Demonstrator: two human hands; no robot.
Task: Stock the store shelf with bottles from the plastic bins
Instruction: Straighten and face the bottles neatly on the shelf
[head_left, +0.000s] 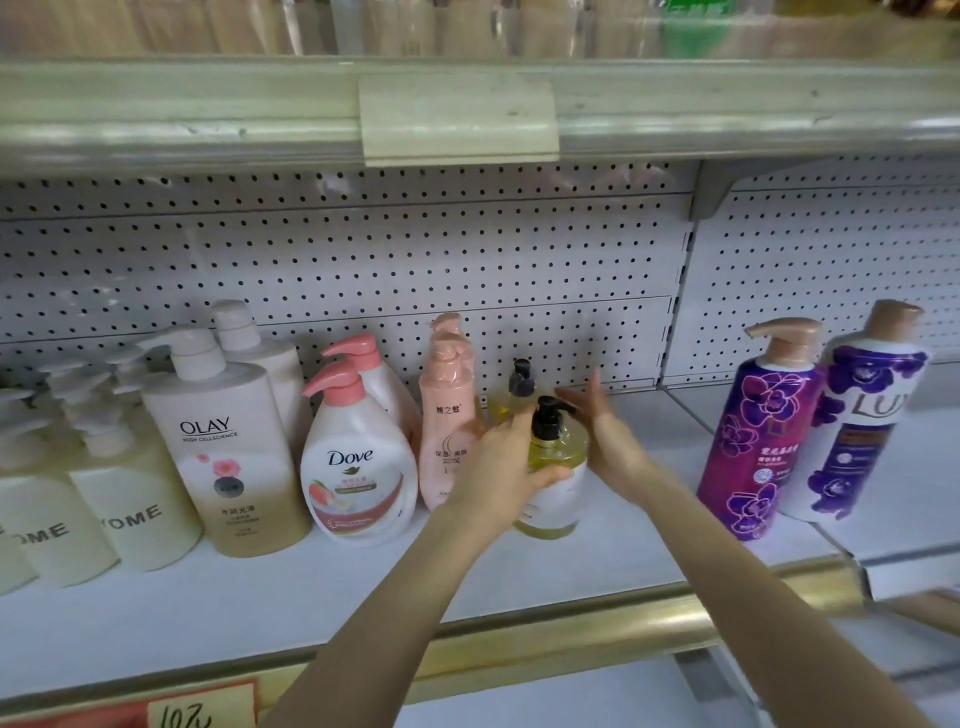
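My left grip (496, 467) wraps the yellow pump bottle (561, 452), upright on the shelf (623, 551) just right of the pink bottle (447, 436). My right grip (608, 436), fingers straight, flanks it. Bare shelf runs right to the purple Lux bottle (753, 436).

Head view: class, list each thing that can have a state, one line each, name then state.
Front yellow bottle, upright, gripped.
Rear yellow bottle, upright, behind the front one.
Left hand, grips the front yellow bottle.
Right hand, open, fingers straight, beside that bottle.
Dove bottle, upright.
Olay bottle, upright.
Lux bottle, standing, untouched.
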